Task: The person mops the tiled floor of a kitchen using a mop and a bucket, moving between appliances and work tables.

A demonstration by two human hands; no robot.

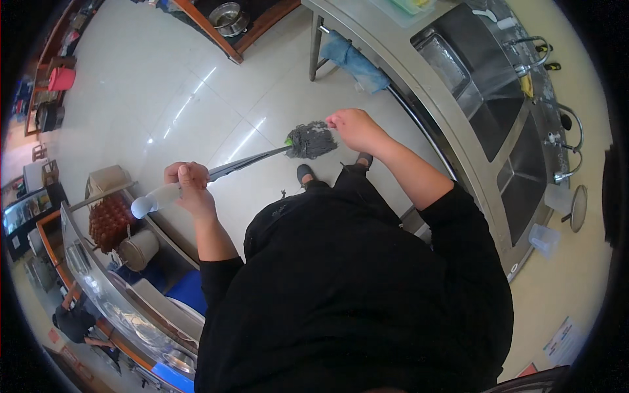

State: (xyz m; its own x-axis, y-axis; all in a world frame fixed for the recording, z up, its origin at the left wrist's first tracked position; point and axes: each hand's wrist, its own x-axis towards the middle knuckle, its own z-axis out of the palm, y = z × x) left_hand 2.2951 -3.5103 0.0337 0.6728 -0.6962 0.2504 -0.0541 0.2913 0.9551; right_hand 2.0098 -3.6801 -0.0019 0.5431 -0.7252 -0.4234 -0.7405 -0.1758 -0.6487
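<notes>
A mop lies slantwise in front of me, its pale handle (pixel 157 200) at my left and its grey string head (pixel 311 140) near the middle. My left hand (pixel 190 183) is wrapped round the handle close to its rounded white end. A small green part (pixel 288 141) sits where the shaft meets the strands. My right hand (pixel 356 129) is beside the head's right edge, fingers pinched together. Whether a strand or anything else is between those fingers is too small to tell. The head appears over the pale tiled floor (pixel 216 118), just ahead of my shoes (pixel 305 173).
A steel sink counter (pixel 419 92) with taps runs along my right, a blue cloth (pixel 354 60) hanging from its rail. At my left stands a steel counter with shelves (pixel 98 288). A wooden shelf with a metal pot (pixel 228 19) is ahead. Another person (pixel 73 321) is far left.
</notes>
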